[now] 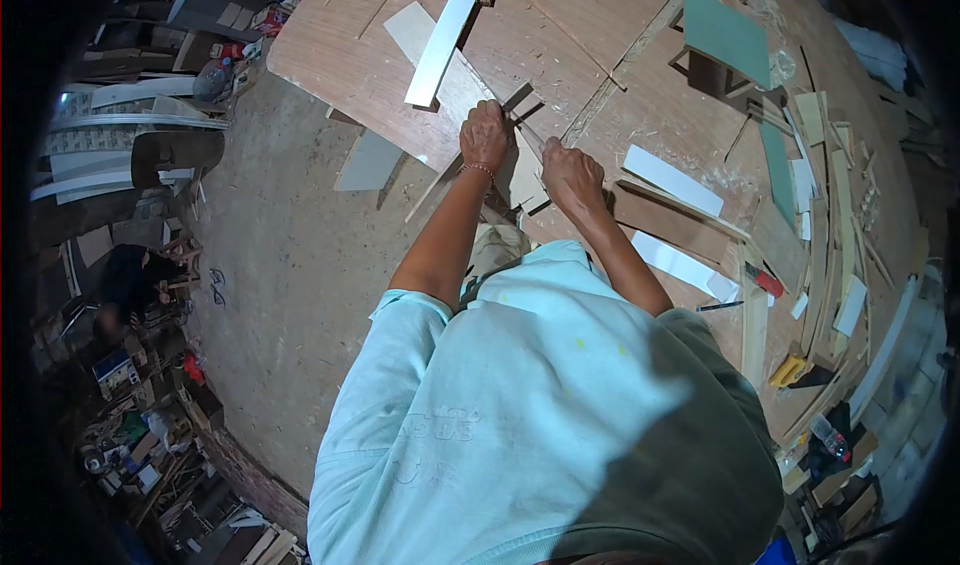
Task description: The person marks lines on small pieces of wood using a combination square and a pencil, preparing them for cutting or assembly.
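My left hand (485, 137), with a beaded bracelet at its wrist, is closed at the end of a long pale board (470, 77). A short dark wooden strip (518, 96) sticks out just beside its fingers. To the right, my right hand (573, 177) is a fist over the table edge; what it grips is mostly hidden. Between the hands lies a light wooden piece (524, 177), close to my body. A white strip (443, 47) rests across the long board, beyond my left hand.
The wooden worktable (335, 40) carries a green-topped piece (725, 37), white strips (672, 180), a red-handled tool (764, 280) and a yellow-handled saw (790, 370). Wood offcuts line its right side. On the floor (270, 265) at left lie glasses (217, 287); cluttered materials stand beyond.
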Demonstrator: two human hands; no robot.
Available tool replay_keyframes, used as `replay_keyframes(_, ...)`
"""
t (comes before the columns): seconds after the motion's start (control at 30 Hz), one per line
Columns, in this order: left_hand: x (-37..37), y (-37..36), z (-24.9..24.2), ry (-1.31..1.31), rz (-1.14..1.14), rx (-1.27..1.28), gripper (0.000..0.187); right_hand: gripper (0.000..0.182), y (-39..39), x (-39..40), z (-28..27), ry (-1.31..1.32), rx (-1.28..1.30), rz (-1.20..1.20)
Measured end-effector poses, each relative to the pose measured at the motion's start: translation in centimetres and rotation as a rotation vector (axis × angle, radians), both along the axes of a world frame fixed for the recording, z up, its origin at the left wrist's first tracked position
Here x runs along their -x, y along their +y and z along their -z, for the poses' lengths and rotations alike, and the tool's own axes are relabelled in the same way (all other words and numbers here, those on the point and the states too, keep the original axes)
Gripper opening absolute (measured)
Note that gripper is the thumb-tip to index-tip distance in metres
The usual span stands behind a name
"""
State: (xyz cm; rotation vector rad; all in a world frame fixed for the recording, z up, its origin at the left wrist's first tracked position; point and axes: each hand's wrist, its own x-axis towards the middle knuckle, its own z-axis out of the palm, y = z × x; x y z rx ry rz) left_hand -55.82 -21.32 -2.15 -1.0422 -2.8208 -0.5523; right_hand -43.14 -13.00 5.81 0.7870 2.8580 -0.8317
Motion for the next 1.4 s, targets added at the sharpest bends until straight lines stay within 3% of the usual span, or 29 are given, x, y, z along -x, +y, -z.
replay_keyframes(0.2, 0.1, 0.2, -0.2, 0.024, -0.021, 0.024, 0.016, 0.022, 0.1, 0.2, -0.3, 0.011, -0.002, -0.02)
replay_keyframes(0.3, 0.0, 0.0, -0.1, -0.122, -0.036, -0.076, 0.017, 0.024, 0.6, 0.0, 0.9, -0.026, -0.015, -0.101)
replay_keyframes(0.37, 0.7, -0.1, -0.1, -0.126, 0.021, -0.044, 0.017, 0.028, 0.5, 0.2, 0.3, -0.058, -0.028, -0.009)
replay_keyframes(0.53, 2.4, 0.7, -0.9, -0.606, 0.008, -0.033, 0.025, 0.031, 0.8, -0.4, 2.0, -0.042, 0.012, 0.064)
replay_keyframes(0.57, 3.0, 0.5, -0.1, -0.604, 0.011, -0.035, 0.025, 0.03, 0.7, -0.5, 2.5, -0.02, 0.039, 0.08)
replay_keyframes(0.63, 4.1, 0.2, 0.3, -1.159, -0.013, -0.249, 0.027, 0.027, 0.5, -0.4, 2.8, 0.018, 0.098, 0.179)
replay_keyframes(0.67, 3.9, 0.0, 0.2, -1.266, -0.067, -0.336, 0.027, 0.026, 0.7, -0.2, 2.2, 0.063, 0.148, 0.213)
replay_keyframes(0.7, 3.6, -0.1, 0.0, -1.26, -0.058, -0.338, 0.027, 0.025, 0.7, -0.1, 1.7, 0.107, 0.199, 0.249)
replay_keyframes(0.77, 3.1, -0.2, 0.4, -0.707, 0.09, -0.16, 0.026, 0.024, 1.0, 0.5, 2.3, 0.128, 0.165, 0.186)
replay_keyframes(0.87, 2.3, 0.4, 0.0, -0.596, -0.025, -0.12, 0.03, 0.025, 1.4, 0.5, 4.9, 0.21, 0.109, 0.153)
replay_keyframes(0.9, 1.6, 0.6, -2.2, -0.558, 0.037, -0.096, 0.027, 0.024, 1.6, 1.1, 6.3, 0.123, 0.082, 0.173)
replay_keyframes(0.93, 1.9, 0.5, -1.7, -0.381, 0.093, -0.016, 0.021, 0.026, 0.8, 0.8, 3.4, 0.161, 0.107, 0.22)
replay_keyframes(1.03, 1.3, -0.7, -0.5, -0.161, 0.165, -0.038, 0.012, 0.03, 0.4, 1.1, 4.5, 0.186, 0.199, 0.233)
replay_keyframes(1.4, 0.4, 0.1, -0.4, -0.088, 0.184, 0.004, 0.014, 0.029, -0.1, 2.6, 5.1, 0.172, 0.161, 0.127)
